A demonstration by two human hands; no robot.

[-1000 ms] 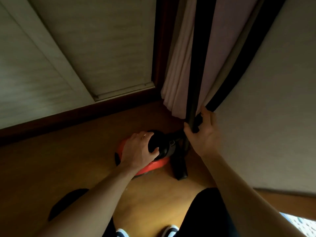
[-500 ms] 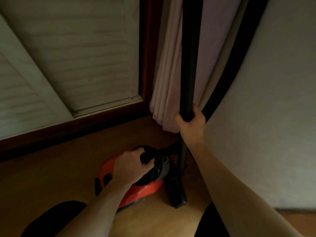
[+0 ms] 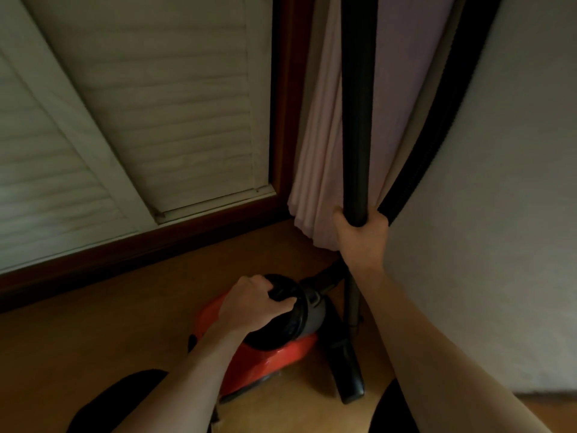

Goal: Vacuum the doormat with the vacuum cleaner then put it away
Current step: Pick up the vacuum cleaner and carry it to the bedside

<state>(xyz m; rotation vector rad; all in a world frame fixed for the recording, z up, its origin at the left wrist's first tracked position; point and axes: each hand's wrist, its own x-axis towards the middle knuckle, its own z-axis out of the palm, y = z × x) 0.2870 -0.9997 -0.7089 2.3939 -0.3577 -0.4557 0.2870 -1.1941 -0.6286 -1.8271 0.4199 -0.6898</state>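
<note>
Left hand (image 3: 254, 303) grips vacuum cleaner (image 3: 274, 348) handle, lower centre. Right hand (image 3: 362, 237) curls round wand (image 3: 357, 120), keeping it upright for stowing in the corner.

- Vacuum cleaner (image 3: 274, 357): red body, black top, on the floor at lower centre, gripped by my left fingers (image 3: 256, 282).
- Its black wand (image 3: 357, 120) stands upright at centre, held in my right fingers (image 3: 379, 221).

Floor (image 3: 125, 339): warm brown wood, dim light. Red vacuum cleaner (image 3: 274, 357) with a black top sits on it, in the corner near the wall. Black floor nozzle (image 3: 349, 373) stands on the wood just beside the cleaner's right side. Dark wood skirting (image 3: 125, 260) runs along the far edge.
</note>
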